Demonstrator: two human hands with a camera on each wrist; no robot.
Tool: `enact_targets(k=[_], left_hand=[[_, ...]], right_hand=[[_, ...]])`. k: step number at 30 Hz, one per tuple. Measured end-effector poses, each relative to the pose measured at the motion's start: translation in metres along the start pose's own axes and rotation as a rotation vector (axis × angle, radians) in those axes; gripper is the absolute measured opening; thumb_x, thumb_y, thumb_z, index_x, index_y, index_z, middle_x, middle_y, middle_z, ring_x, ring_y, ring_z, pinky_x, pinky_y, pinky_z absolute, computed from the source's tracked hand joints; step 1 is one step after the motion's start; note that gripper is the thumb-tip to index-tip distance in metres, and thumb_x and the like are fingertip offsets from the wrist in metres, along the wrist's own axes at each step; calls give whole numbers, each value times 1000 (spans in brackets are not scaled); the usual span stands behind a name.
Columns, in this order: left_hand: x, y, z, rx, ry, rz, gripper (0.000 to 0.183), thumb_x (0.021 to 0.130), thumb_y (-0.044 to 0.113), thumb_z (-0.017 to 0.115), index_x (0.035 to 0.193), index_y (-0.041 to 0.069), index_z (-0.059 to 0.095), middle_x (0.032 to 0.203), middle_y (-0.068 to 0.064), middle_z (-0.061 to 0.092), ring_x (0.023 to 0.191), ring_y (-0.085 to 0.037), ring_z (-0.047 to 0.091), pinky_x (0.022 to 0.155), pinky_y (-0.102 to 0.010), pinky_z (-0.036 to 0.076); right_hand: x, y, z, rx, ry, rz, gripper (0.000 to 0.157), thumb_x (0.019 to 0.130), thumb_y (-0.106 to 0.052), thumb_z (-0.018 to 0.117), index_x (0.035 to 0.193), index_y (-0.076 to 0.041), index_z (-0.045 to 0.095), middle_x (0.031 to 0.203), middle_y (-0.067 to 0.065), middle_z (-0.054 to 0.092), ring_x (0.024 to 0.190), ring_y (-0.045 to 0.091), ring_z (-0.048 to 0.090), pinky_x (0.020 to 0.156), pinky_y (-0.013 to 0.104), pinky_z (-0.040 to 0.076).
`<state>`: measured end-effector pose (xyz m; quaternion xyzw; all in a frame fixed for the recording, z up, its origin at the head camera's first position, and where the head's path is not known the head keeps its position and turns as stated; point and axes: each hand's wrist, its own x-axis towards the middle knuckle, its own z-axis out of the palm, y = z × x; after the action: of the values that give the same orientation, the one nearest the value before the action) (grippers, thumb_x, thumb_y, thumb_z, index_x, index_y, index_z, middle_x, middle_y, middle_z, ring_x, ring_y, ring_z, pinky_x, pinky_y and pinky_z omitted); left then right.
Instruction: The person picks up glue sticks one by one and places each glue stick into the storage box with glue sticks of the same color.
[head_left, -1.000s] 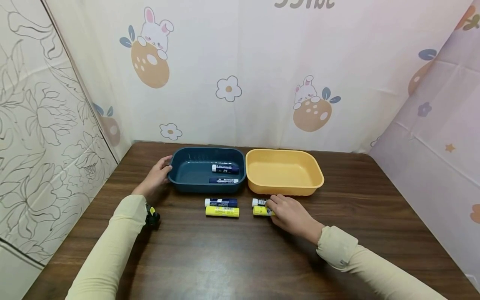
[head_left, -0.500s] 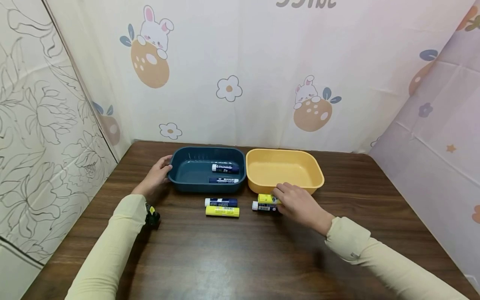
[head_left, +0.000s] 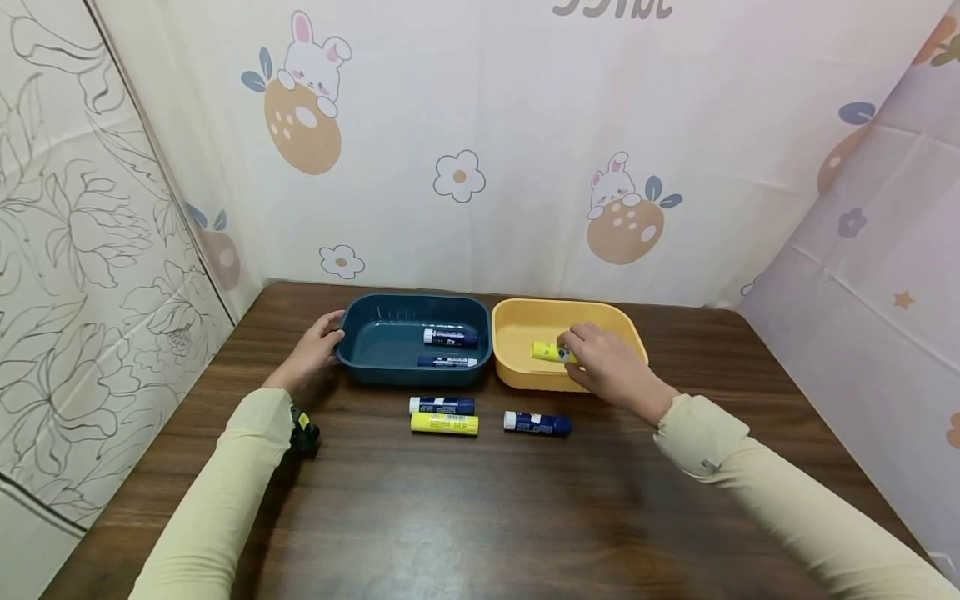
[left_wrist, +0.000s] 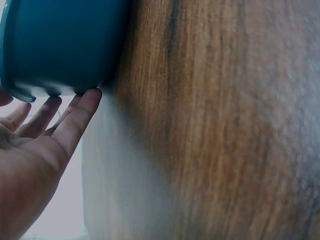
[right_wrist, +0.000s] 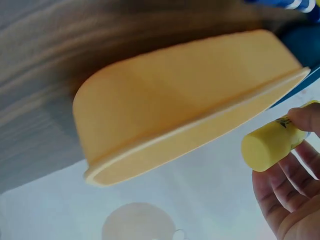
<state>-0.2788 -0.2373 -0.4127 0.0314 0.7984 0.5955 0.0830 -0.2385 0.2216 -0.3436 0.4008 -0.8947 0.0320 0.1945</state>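
Right hand (head_left: pixel 611 367): grip closed on one yellow tube (head_left: pixel 550 352), thumb on one side, fingers on the other. Tube lies roughly level, its length along the worktop (head_left: pixel 420 517)'s far edge. Position: above the opening of the yellow tray (head_left: pixel 540 380); right wrist view shows it apart from the tray rim.

Left hand (head_left: pixel 309 352): at the end of the blue tray (head_left: pixel 412 375) facing the worktop's left edge. Grip spread, fingers fairly straight, tips against the tray's outer wall; whether the thumb bears on the rim, cannot tell.

Both trays stand near the worktop's far edge, side by side, blue toward the left edge, rims meeting or nearly so. Inside the blue tray, in the half beside the yellow one: two dark blue tubes (head_left: pixel 452 337), lying down, apart, one nearer the far edge.

On the worktop, on the near-edge side of the trays: a white-capped blue tube (head_left: pixel 442 405) in front of the blue tray, with a second yellow tube (head_left: pixel 444 424) alongside, apparently touching. Toward the right edge, in front of the yellow tray: a single blue tube (head_left: pixel 537 423), lying, white cap toward the left edge.
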Motion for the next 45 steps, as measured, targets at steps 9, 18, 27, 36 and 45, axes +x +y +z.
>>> enact_targets(k=[9,18,27,36,45], left_hand=[[0,0,-1,-2,-10,8,52,105,16,30,153,5,11,151,-27,18,133,-43,29,101,-56,35],[0,-1,-3,20,-3,-2,52,105,16,30,153,6,12,151,-26,18,133,-43,30,100,-55,35],[-1,-1,-2,9,-11,-3,52,105,18,31,153,6,12,150,-27,20,132,-43,31,101,-55,35],[-9,13,0,-23,-20,-8,52,104,11,30,152,2,10,150,-29,17,133,-45,28,101,-57,33],[-2,0,-1,-12,-4,6,52,105,15,31,153,5,12,149,-28,20,132,-43,31,101,-55,34]], right_hand=[[10,33,15,-52,3,69,29,73,-2,79,96,2,63,87,13,60,74,26,58,65,39,51],[13,59,39,-90,-21,121,23,76,1,75,95,3,63,87,16,61,77,32,60,71,44,50],[13,74,56,-124,-51,169,21,76,1,73,94,2,62,86,16,61,76,32,60,70,44,50],[12,75,71,-127,-115,244,12,83,3,67,92,3,60,85,17,59,71,32,58,61,45,49],[13,73,75,-140,-189,314,5,89,3,61,94,2,61,86,18,59,76,33,59,60,46,50]])
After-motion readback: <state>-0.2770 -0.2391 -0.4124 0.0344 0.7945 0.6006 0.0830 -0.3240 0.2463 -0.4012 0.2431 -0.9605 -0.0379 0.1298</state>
